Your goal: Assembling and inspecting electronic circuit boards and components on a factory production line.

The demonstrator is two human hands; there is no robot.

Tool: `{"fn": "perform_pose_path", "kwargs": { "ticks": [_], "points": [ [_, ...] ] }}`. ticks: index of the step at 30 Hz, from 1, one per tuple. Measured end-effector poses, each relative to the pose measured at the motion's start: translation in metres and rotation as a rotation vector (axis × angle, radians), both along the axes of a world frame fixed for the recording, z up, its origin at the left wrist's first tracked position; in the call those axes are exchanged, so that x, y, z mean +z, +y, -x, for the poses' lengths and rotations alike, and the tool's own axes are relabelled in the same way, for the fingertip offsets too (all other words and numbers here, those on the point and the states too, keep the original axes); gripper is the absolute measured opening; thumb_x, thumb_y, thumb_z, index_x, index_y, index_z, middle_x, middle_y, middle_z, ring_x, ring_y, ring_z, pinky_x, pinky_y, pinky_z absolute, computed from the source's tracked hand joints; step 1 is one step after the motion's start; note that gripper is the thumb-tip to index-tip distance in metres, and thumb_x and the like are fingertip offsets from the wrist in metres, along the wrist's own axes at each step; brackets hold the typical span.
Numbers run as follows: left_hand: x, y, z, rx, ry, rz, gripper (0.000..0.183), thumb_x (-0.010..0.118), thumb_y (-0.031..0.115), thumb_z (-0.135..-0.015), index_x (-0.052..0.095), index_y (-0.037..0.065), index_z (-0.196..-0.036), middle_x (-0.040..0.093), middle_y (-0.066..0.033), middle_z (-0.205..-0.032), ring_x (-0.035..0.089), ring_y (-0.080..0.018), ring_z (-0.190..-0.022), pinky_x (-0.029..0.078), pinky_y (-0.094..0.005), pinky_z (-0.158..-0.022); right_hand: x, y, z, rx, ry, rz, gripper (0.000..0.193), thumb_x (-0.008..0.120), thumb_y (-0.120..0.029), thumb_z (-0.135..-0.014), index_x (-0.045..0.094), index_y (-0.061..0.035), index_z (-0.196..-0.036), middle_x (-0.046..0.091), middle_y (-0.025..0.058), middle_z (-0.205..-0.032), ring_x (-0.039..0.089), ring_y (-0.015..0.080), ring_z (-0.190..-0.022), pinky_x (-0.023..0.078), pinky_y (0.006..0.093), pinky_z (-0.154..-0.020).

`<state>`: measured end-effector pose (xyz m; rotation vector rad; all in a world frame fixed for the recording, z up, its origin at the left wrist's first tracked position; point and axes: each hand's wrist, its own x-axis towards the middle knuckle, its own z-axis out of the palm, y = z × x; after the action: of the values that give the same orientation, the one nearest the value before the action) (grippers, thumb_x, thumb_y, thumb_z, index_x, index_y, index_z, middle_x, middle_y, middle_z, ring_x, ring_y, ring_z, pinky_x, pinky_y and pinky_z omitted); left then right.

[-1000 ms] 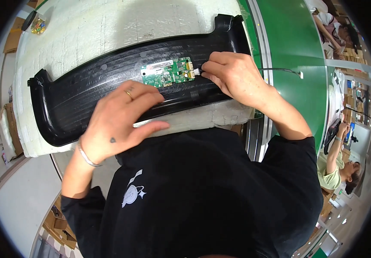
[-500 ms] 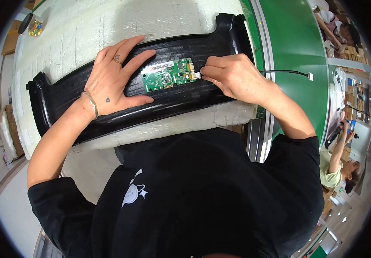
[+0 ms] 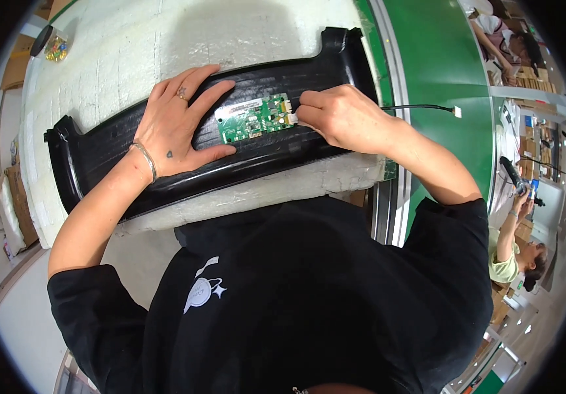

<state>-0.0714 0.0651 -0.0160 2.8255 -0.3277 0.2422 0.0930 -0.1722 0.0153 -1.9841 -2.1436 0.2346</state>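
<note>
Fingers wide, the left hand (image 3: 173,128) rests left of the circuit board (image 3: 251,121), the right hand (image 3: 339,118) pinching a plug (image 3: 292,119) at its right.

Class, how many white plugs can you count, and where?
2: one white plug at the fingers of the right hand, by the right end of the circuit board; a second plug tips the black cable over the green surface. The right hand may hide others.

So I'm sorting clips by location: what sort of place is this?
Probably an electronics workshop: a rectangular green circuit board lies on a long black plastic panel, and a thin black cable extends over a flat green work surface.
</note>
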Motion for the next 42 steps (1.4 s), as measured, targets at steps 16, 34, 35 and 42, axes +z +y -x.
{"fn": "perform_pose_path", "kwargs": {
  "ticks": [16, 34, 35, 42],
  "points": [
    [0.021, 0.002, -0.005, -0.021, 0.178, 0.197, 0.085, 0.08, 0.041, -0.061, 0.048, 0.006, -0.131, 0.04, -0.0186, -0.141, 0.038, -0.0378, -0.129, 0.031, -0.0456, -0.106, -0.028, -0.059, 0.032, -0.035, -0.217, -0.455, 0.014, 0.065, -0.017, -0.071, 0.053, -0.0102, -0.074, 0.047, 0.0013, -0.074, 0.053, 0.0153, -0.071, 0.046, 0.0288, -0.053],
    [-0.04, -0.004, 0.156, 0.272, 1.15, 0.958, 0.03, 0.056, 0.024, -0.093, 0.062, 0.004, -0.114, 0.065, -0.0117, -0.111, 0.058, -0.0217, -0.109, 0.043, -0.0354, -0.094, -0.023, -0.257, -0.168, -1.45, -0.672, -0.494, 0.025, 0.072, -0.023, -0.076, 0.056, -0.0053, -0.082, 0.056, 0.0095, -0.081, 0.059, 0.0299, -0.077, 0.049, 0.0398, -0.064],
    [-0.056, -0.001, 0.161, 0.257, 1.147, 0.914, 0.03, 0.056, 0.024, -0.093, 0.062, 0.004, -0.114, 0.065, -0.012, -0.112, 0.058, -0.0221, -0.109, 0.043, -0.0356, -0.094, -0.03, -0.253, -0.195, -1.494, -0.666, -0.486, 0.024, 0.071, -0.024, -0.077, 0.058, -0.0056, -0.086, 0.058, 0.0091, -0.084, 0.06, 0.0291, -0.081, 0.051, 0.0394, -0.068],
    [-0.145, 0.008, 0.207, 0.163, 1.149, 0.604, 0.031, 0.054, 0.025, -0.093, 0.062, 0.003, -0.114, 0.064, -0.014, -0.113, 0.058, -0.0247, -0.109, 0.044, -0.0372, -0.092, -0.023, -0.179, -0.321, -1.541, -0.596, -0.505, 0.045, 0.072, -0.023, -0.075, 0.056, -0.0055, -0.114, 0.059, 0.0151, -0.103, 0.056, 0.0336, -0.099, 0.047, 0.0422, -0.088]
  ]
}}
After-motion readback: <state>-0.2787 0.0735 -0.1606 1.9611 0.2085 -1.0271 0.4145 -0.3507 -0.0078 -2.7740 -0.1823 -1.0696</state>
